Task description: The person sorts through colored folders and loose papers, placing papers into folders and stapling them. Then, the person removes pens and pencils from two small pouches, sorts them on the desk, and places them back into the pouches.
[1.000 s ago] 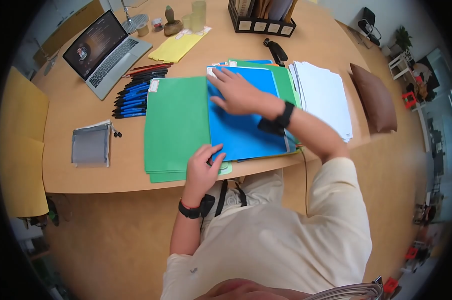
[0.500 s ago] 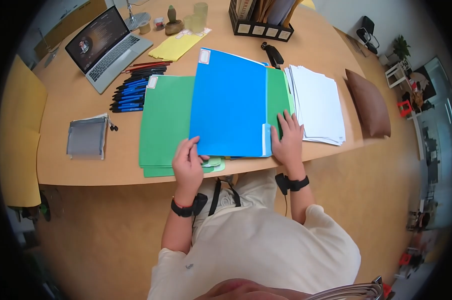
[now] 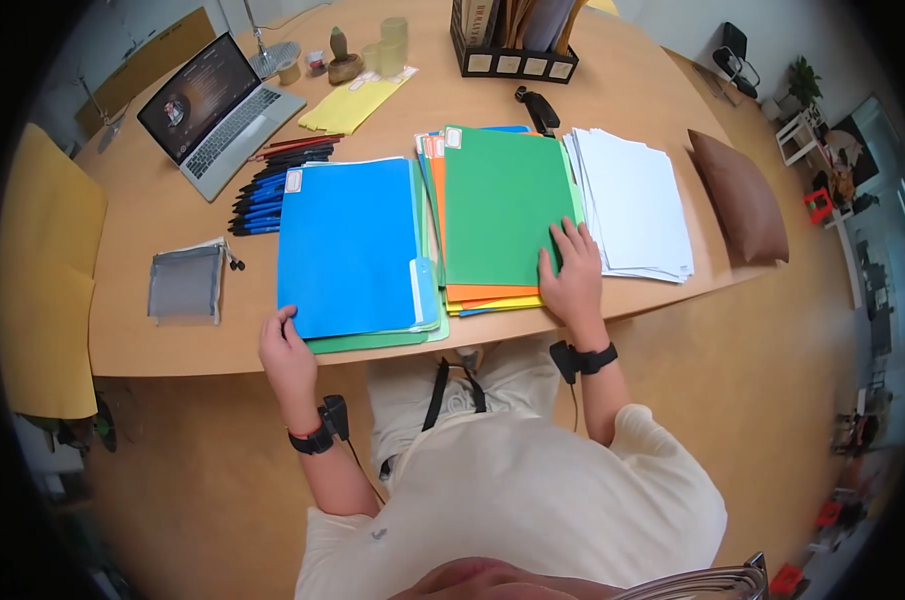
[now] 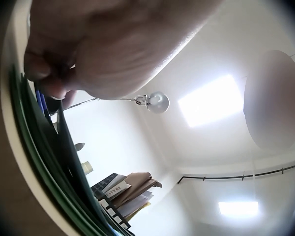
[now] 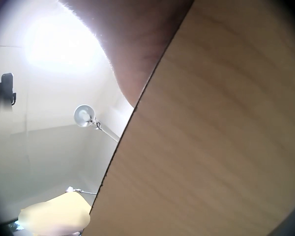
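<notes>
A blue folder (image 3: 351, 245) with a white label lies over the green folders (image 3: 378, 345) of the left pile. My left hand (image 3: 289, 362) pinches its lower left corner between thumb and fingers; the left wrist view shows the fingers (image 4: 51, 81) bent at the folder edges. To the right, a second pile has a green folder (image 3: 503, 205) on top, with orange (image 3: 493, 294) and yellow folders showing beneath. My right hand (image 3: 575, 275) rests with extended fingers on that pile's lower right edge. In the right wrist view the tabletop's underside hides the fingers.
White paper sheets (image 3: 633, 205) lie right of the folders, beside a brown cushion (image 3: 738, 195). Leftward are pens (image 3: 263, 200), a grey zip pouch (image 3: 187, 283) and a laptop (image 3: 223, 120). A black stapler (image 3: 539, 112) and a file organizer (image 3: 518, 64) stand behind.
The blue folder has moved from the right pile onto the left one, with my left hand at its corner. My right hand has drawn back from the blue folder to the right pile's edge.
</notes>
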The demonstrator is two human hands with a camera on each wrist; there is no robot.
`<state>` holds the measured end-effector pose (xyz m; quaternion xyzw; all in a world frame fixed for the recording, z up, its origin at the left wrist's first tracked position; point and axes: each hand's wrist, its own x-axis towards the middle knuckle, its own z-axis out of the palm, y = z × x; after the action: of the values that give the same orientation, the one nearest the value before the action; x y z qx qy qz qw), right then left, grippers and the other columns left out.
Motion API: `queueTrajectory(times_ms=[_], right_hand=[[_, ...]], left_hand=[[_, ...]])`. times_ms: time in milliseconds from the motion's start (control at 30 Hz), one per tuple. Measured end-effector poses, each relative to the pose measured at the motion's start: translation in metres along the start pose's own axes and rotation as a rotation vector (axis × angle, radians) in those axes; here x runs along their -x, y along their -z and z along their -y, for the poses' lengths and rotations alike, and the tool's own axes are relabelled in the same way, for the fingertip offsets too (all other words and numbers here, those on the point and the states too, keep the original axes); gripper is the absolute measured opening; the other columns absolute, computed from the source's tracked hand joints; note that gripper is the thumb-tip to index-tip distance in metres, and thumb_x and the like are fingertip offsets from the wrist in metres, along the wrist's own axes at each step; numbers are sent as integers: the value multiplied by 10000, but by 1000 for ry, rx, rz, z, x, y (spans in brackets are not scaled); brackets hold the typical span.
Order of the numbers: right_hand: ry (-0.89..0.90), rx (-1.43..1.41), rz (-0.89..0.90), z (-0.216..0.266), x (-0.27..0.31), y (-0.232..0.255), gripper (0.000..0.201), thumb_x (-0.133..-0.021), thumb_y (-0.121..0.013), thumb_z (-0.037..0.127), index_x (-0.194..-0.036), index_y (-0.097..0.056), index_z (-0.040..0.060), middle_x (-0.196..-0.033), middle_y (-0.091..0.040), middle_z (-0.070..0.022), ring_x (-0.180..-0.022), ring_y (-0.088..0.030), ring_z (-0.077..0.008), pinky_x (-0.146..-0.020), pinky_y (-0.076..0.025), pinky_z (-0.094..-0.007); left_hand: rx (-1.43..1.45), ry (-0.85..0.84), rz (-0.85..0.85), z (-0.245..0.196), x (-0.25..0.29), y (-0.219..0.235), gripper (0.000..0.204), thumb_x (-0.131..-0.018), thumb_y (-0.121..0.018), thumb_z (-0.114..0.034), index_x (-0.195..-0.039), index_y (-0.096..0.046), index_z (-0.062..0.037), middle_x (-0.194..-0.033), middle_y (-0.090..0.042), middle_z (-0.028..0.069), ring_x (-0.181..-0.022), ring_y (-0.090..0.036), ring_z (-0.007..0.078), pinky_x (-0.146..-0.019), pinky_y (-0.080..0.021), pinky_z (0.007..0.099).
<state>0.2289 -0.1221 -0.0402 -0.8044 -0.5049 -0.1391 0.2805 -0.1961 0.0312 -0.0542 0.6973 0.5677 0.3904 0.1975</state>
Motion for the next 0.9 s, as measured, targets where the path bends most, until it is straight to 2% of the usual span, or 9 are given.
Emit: queueTrajectory(times_ms=[67,167,267,433,500,600,700,767,900], right_hand=[[-7,-11,4,2,-2,3,430,-959,-703,185,-1361,-695,33,-1507,-615,-196,-1438,-502,-459,-1181,-419,-535],[25,-23,-10,0,-1,4,430,-951,-711,183,-1354,-700,32,-1495,-623,-195,-1426,-512,-460,-1177,-429,-536],[45,-36,0,-5,2,0,444,-953,-703,240,-1353,-703,47,-1500,-623,-173,-1435,-505,-434,-1172,-403,-579],[61,-18,16,-4,8,4,434,-952,-709,253,-1338,-714,54,-1500,-629,-157,-1429,-513,-417,-1166,-405,-579],[71,-42,-3,-4,8,6,401,-948,-721,248,-1298,-737,53,-1458,-660,-153,-1398,-544,-412,-1157,-419,-567],[68,-134,-41,-1,8,11,308,-946,-737,214,-1197,-783,41,-1335,-734,-154,-1308,-627,-403,-1119,-473,-519],[22,-287,-66,-6,8,13,216,-968,-727,165,-1106,-809,21,-1213,-782,-165,-1222,-692,-388,-1067,-525,-469],[-21,-370,-108,-11,9,11,185,-996,-703,136,-1071,-814,8,-1160,-794,-178,-1189,-716,-379,-1039,-548,-442],[-183,-547,-165,-11,11,13,239,-1056,-639,150,-1138,-784,-21,-1234,-770,-207,-1217,-709,-361,-1070,-531,-437]], left_hand=[[-117,24,-1,-18,2,0,247,-1021,-665,-108,-1236,-707,5,-1205,-679,170,-1043,-634,343,-966,-522,471],[-457,134,-37,-54,3,-1,293,-980,-743,-174,-1226,-714,-19,-1269,-651,163,-1179,-582,384,-1051,-478,488],[-581,121,-123,-73,4,-4,335,-946,-792,-212,-1214,-712,-27,-1300,-625,152,-1227,-541,388,-1064,-457,494],[-61,-306,132,-113,10,-36,421,-873,-855,-210,-1217,-704,-20,-1307,-631,155,-1181,-559,377,-1038,-467,480],[32,-416,234,-144,22,-54,492,-847,-876,-234,-1250,-700,-13,-1345,-635,163,-1200,-560,378,-1032,-478,475],[-7,-601,346,-176,34,-76,549,-852,-873,-259,-1304,-686,-9,-1416,-623,178,-1214,-561,376,-1025,-489,467],[-169,-652,396,-175,41,-95,515,-863,-859,-281,-1270,-722,5,-1428,-647,184,-1177,-586,370,-998,-513,456],[-108,-659,412,-172,32,-97,440,-880,-841,-278,-1199,-752,11,-1382,-693,169,-1106,-612,354,-960,-528,448],[-77,-634,455,-166,17,-96,351,-878,-842,-271,-1074,-791,15,-1263,-774,127,-971,-636,325,-876,-551,433]])
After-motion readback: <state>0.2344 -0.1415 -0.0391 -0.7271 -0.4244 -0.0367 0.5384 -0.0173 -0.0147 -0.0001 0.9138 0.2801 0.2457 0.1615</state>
